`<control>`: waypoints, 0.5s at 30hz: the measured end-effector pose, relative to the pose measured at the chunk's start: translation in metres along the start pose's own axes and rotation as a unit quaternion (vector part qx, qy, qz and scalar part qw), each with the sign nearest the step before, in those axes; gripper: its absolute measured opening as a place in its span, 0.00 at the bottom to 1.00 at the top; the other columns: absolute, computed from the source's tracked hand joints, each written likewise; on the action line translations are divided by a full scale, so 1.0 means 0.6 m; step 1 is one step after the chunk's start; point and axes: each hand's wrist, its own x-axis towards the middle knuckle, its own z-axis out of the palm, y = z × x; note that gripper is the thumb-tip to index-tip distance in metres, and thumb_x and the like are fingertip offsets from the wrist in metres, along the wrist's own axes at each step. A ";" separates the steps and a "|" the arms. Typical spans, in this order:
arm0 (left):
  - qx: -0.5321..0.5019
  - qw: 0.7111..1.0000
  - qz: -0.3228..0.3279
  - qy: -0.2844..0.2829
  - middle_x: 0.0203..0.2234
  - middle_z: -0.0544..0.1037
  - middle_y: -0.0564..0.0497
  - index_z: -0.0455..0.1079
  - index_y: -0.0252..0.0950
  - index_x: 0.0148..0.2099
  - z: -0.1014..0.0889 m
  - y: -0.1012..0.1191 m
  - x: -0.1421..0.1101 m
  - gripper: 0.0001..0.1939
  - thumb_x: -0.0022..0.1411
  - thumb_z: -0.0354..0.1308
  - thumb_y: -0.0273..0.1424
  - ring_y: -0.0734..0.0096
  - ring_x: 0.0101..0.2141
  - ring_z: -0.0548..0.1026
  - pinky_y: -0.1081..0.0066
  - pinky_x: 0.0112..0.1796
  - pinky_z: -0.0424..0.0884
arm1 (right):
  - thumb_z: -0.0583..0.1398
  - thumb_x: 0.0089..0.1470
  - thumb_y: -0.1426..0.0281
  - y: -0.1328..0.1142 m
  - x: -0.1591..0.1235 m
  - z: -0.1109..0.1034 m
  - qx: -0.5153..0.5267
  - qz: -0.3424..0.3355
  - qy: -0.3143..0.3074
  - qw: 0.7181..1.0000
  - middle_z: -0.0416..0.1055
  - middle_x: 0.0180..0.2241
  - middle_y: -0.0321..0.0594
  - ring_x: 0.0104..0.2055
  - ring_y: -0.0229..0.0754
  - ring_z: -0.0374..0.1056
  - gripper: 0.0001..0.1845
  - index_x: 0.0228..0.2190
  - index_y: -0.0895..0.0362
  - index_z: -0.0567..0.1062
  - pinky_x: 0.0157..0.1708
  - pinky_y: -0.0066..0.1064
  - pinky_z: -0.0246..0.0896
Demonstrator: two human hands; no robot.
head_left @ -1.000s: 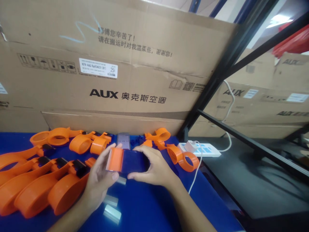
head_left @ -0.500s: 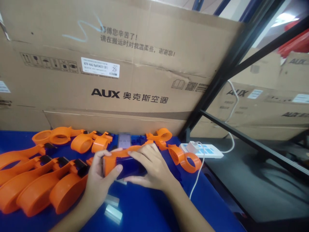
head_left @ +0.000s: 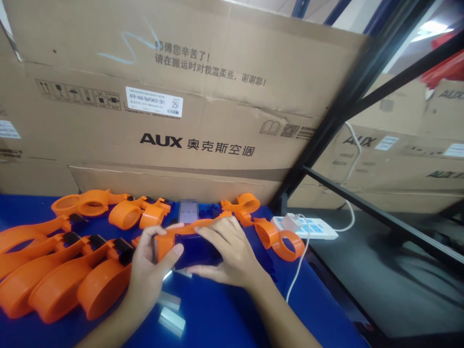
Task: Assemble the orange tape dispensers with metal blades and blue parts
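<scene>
Both hands grip an orange packing-tape dispenser (head_left: 165, 245) with a dark blue part (head_left: 195, 249) facing me. My left hand (head_left: 152, 258) is closed round its left end, thumb on the front. From the right, my right hand (head_left: 228, 251) pinches the blue part, fingers over the top and thumb below. Parts of the dispenser are hidden behind the fingers. Beside my left forearm lie several orange tape dispensers (head_left: 105, 290) with black heads. Under the hands, small shiny metal-like pieces (head_left: 172, 321) lie on the blue table (head_left: 217, 324).
More orange dispensers (head_left: 125, 215) lie at the back left, and orange ring-shaped parts (head_left: 266, 232) to the right. A phone (head_left: 188, 211) stands behind the hands. A white power strip (head_left: 319, 229) with a cable (head_left: 299, 278) is near a black metal frame (head_left: 315, 140). A large carton (head_left: 217, 111) backs the table.
The whole view has shifted slightly, with the scene a little further right. Both hands keep their hold on the dispenser, almost unmoved.
</scene>
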 end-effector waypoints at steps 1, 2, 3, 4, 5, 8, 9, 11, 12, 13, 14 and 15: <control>-0.001 1.000 -0.005 -0.001 0.48 0.82 0.46 0.65 0.44 0.44 -0.002 0.000 0.002 0.25 0.50 0.76 0.36 0.50 0.49 0.80 0.55 0.49 0.76 | 0.71 0.51 0.47 0.000 0.000 0.001 0.000 -0.002 0.003 1.000 0.79 0.45 0.47 0.44 0.54 0.73 0.38 0.56 0.51 0.73 0.44 0.47 0.63; 0.000 1.000 -0.009 -0.002 0.46 0.83 0.47 0.65 0.44 0.44 -0.003 0.000 0.003 0.25 0.50 0.77 0.36 0.51 0.48 0.81 0.56 0.48 0.76 | 0.71 0.50 0.47 0.000 -0.001 0.002 0.001 -0.003 0.006 1.000 0.79 0.45 0.47 0.44 0.54 0.73 0.38 0.57 0.52 0.73 0.44 0.47 0.63; 0.004 1.000 -0.010 -0.003 0.44 0.83 0.48 0.65 0.44 0.43 -0.005 0.000 0.004 0.25 0.50 0.77 0.35 0.53 0.47 0.81 0.58 0.48 0.76 | 0.71 0.50 0.47 0.000 -0.001 0.004 0.002 -0.003 0.008 1.000 0.79 0.44 0.47 0.44 0.55 0.73 0.38 0.57 0.52 0.73 0.44 0.47 0.64; 0.006 1.000 -0.010 -0.003 0.43 0.83 0.48 0.66 0.44 0.44 -0.006 0.000 0.005 0.25 0.50 0.77 0.35 0.54 0.46 0.81 0.59 0.48 0.76 | 0.71 0.50 0.47 0.001 -0.002 0.005 0.003 0.000 0.010 1.000 0.79 0.44 0.47 0.44 0.55 0.73 0.38 0.57 0.52 0.73 0.45 0.48 0.64; 0.005 1.000 -0.012 -0.006 0.43 0.83 0.49 0.67 0.44 0.45 -0.008 0.000 0.006 0.25 0.50 0.76 0.35 0.55 0.46 0.81 0.60 0.47 0.75 | 0.71 0.50 0.47 0.001 -0.003 0.005 0.005 0.006 0.013 1.000 0.79 0.44 0.48 0.44 0.55 0.74 0.39 0.57 0.52 0.72 0.45 0.48 0.65; -0.017 0.999 -0.013 -0.038 0.48 0.81 0.46 0.70 0.44 0.52 -0.009 0.000 0.005 0.25 0.54 0.74 0.39 0.54 0.48 0.79 0.61 0.48 0.75 | 0.71 0.49 0.46 0.002 -0.004 0.001 0.020 0.039 0.034 0.998 0.78 0.45 0.49 0.45 0.57 0.74 0.42 0.59 0.53 0.72 0.46 0.50 0.67; -0.028 0.998 -0.010 -0.055 0.51 0.80 0.45 0.71 0.44 0.56 -0.009 0.000 0.005 0.27 0.56 0.72 0.41 0.53 0.50 0.79 0.61 0.49 0.74 | 0.71 0.50 0.47 0.003 -0.004 -0.001 0.031 0.056 0.043 0.997 0.78 0.46 0.50 0.46 0.57 0.75 0.41 0.59 0.53 0.72 0.46 0.50 0.69; -0.049 0.995 0.002 -0.091 0.53 0.79 0.42 0.72 0.43 0.60 -0.010 -0.001 0.006 0.30 0.58 0.70 0.45 0.50 0.51 0.78 0.60 0.48 0.75 | 0.69 0.53 0.48 0.003 -0.003 -0.006 0.067 0.098 0.061 0.991 0.78 0.47 0.50 0.47 0.56 0.76 0.37 0.58 0.53 0.74 0.48 0.49 0.70; -0.056 0.993 0.010 -0.106 0.52 0.79 0.41 0.72 0.43 0.61 -0.011 -0.002 0.006 0.30 0.58 0.69 0.46 0.50 0.50 0.78 0.60 0.47 0.75 | 0.67 0.57 0.50 0.003 -0.001 -0.007 0.094 0.123 0.068 0.986 0.79 0.47 0.49 0.47 0.55 0.76 0.32 0.57 0.53 0.74 0.48 0.48 0.71; -0.057 0.991 0.015 -0.120 0.51 0.80 0.41 0.73 0.43 0.61 -0.012 -0.002 0.006 0.30 0.59 0.68 0.46 0.50 0.49 0.78 0.61 0.45 0.76 | 0.64 0.60 0.51 0.002 0.000 -0.007 0.126 0.148 0.072 0.978 0.79 0.48 0.48 0.47 0.54 0.77 0.28 0.56 0.52 0.75 0.49 0.46 0.72; -0.050 0.990 0.020 -0.131 0.50 0.80 0.40 0.74 0.43 0.61 -0.012 -0.003 0.005 0.29 0.59 0.68 0.45 0.50 0.47 0.79 0.61 0.43 0.76 | 0.61 0.63 0.51 0.002 0.002 -0.005 0.164 0.175 0.078 0.968 0.79 0.48 0.47 0.48 0.54 0.77 0.24 0.54 0.52 0.76 0.50 0.45 0.72; -0.032 0.989 0.023 -0.141 0.49 0.81 0.40 0.75 0.43 0.60 -0.013 -0.003 0.003 0.28 0.59 0.69 0.44 0.51 0.46 0.79 0.62 0.42 0.76 | 0.58 0.66 0.51 0.002 0.004 -0.002 0.203 0.200 0.085 0.955 0.80 0.48 0.46 0.49 0.53 0.77 0.23 0.52 0.52 0.77 0.50 0.44 0.72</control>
